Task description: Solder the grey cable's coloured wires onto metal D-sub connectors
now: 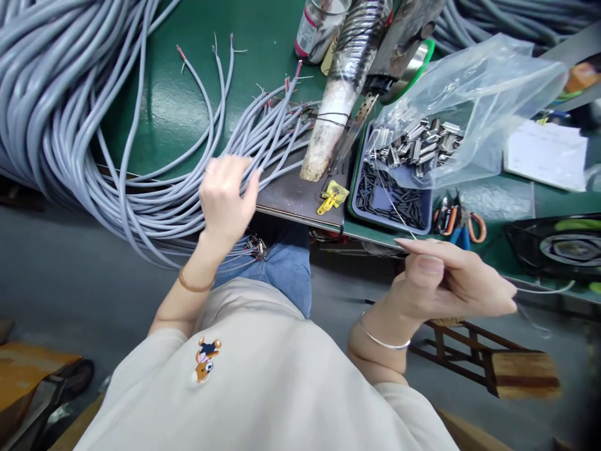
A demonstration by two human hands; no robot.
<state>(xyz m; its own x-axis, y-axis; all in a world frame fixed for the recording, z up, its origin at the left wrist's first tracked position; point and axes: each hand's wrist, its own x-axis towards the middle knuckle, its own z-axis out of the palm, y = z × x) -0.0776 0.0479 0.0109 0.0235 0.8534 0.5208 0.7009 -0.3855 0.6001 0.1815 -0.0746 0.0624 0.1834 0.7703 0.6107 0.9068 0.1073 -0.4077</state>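
Note:
My left hand (226, 193) is on the bundle of grey cables (154, 200), its fingers curled over them near their stripped ends. Whether it grips one cable is hidden. Held up at the right, my right hand (444, 275) pinches a thin solder wire (393, 207) that rises over the parts tray. Between the hands a soldering iron (366, 109) points down beside a foil-wrapped tube (323, 131). The blue tray (425, 216) holds small black pieces, with metal connectors (425, 147) in a clear plastic bag (488, 94) above them.
A yellow clip (331, 199) lies at the edge of a dark board (282, 197). Pliers (462, 222) and a black fan-like object (563, 247) are right of the tray. A glass jar (317, 31) stands at the back; a wooden stool (493, 360) is below right.

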